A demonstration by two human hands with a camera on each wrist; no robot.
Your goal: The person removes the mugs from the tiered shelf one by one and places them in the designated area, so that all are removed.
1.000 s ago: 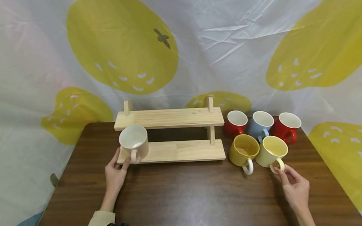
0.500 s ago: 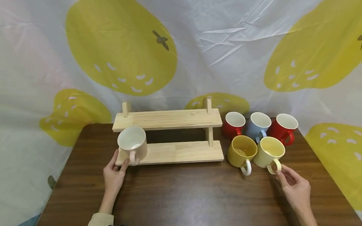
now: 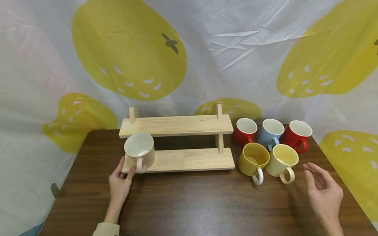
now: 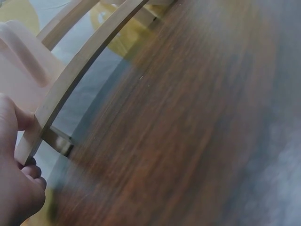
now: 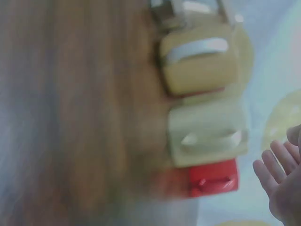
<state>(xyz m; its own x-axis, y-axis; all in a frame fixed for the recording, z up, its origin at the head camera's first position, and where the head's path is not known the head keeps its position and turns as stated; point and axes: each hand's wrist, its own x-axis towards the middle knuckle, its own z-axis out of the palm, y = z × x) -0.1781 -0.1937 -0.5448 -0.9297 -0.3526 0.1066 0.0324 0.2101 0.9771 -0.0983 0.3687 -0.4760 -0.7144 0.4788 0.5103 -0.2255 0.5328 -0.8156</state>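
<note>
At the left end of a two-tier wooden shelf [image 3: 190, 159], my left hand [image 3: 119, 183] pinches the lower board, thumb above and fingers curled beneath, as the left wrist view shows. A pale pink mug [image 3: 147, 155] stands on that board just by the thumb, its handle facing me. My right hand [image 3: 326, 194] holds nothing. Its relaxed fingers are apart from the pale yellow mug [image 3: 273, 166], the nearest thing to it. Next to that mug stands a mustard mug [image 3: 247, 166] with a white handle.
Behind those two mugs stand a red mug [image 3: 240, 136], a light blue mug [image 3: 264, 137] and another red mug [image 3: 287, 136]. All are on the brown wooden table [image 3: 204, 206], right of the shelf. A fruit-print cloth [image 3: 210, 62] hangs behind the table.
My right hand has let go of the pale yellow mug's handle and moved off to the right. The left hand, shelf and pink mug stay in place.
</note>
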